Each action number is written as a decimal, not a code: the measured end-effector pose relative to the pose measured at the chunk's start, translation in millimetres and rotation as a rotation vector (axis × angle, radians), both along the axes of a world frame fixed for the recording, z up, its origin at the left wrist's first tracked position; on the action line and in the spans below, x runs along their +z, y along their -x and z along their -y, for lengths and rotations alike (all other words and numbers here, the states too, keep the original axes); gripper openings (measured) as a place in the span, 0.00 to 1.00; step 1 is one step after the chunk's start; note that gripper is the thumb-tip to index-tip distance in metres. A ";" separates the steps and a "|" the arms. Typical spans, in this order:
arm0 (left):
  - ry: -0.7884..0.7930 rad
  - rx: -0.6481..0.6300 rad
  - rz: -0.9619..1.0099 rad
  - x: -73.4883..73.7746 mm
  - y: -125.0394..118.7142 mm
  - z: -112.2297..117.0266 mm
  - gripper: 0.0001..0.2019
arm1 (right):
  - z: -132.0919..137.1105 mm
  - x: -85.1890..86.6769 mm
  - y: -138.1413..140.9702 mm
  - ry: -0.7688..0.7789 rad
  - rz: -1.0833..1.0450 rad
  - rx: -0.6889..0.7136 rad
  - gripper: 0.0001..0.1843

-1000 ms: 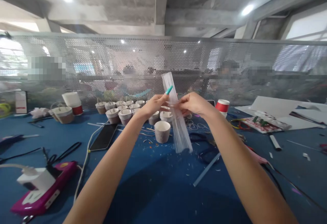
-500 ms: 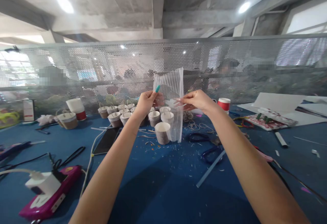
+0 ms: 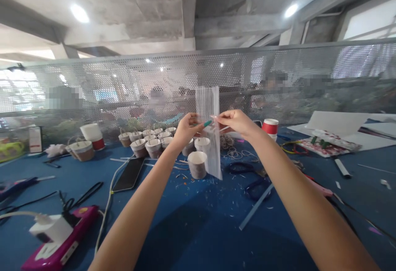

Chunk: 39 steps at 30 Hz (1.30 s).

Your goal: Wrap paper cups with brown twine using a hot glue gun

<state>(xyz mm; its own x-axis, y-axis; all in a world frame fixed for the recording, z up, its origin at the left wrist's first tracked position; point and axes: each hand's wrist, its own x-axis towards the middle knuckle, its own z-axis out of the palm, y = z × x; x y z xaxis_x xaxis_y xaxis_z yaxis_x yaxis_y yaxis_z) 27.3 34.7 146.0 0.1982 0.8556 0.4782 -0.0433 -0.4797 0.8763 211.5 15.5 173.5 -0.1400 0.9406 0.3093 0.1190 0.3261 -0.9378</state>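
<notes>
Head view: holding a pleated translucent sheet (image 3: 213, 151) nearly upright between both hands, above a blue table (image 3: 173, 221) and before a perforated metal screen (image 3: 123, 97). With the left hand (image 3: 185, 130), half curled, gripping near mid-height and laying a teal-tipped thumb across the front (cannot make out the fingers behind well). With the right hand (image 3: 237, 122), pinching the opposite edge at about the same level between thumb and fingertips drawn close together. Letting the sheet's lower end hang just right of a lone pale cup (image 3: 197, 166) and partly behind (cannot tell touching from apart). Can see a cluster of cups (image 3: 154, 149) beyond, mostly left of the sheet, and tangled twine (image 3: 227, 142) to the right. Nearer on the right, can pick out blue-handled scissors (image 3: 261, 173) and a pale strip (image 3: 255, 208). At the left, can see a dark phone (image 3: 128, 175) lying flat and a magenta power strip (image 3: 76, 234).
</notes>
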 end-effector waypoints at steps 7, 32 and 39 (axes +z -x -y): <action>-0.124 -0.118 0.023 -0.8 0.2 7.4 0.50 | 1.3 1.6 -0.1 -0.012 -0.133 -0.054 0.06; -0.198 -0.020 -0.034 -1.9 5.2 -3.7 0.26 | -10.5 -14.9 -2.2 0.077 0.063 0.281 0.08; -0.194 -0.106 -0.105 -7.5 7.6 -8.4 0.19 | -12.1 -12.7 -8.6 0.058 0.205 0.218 0.09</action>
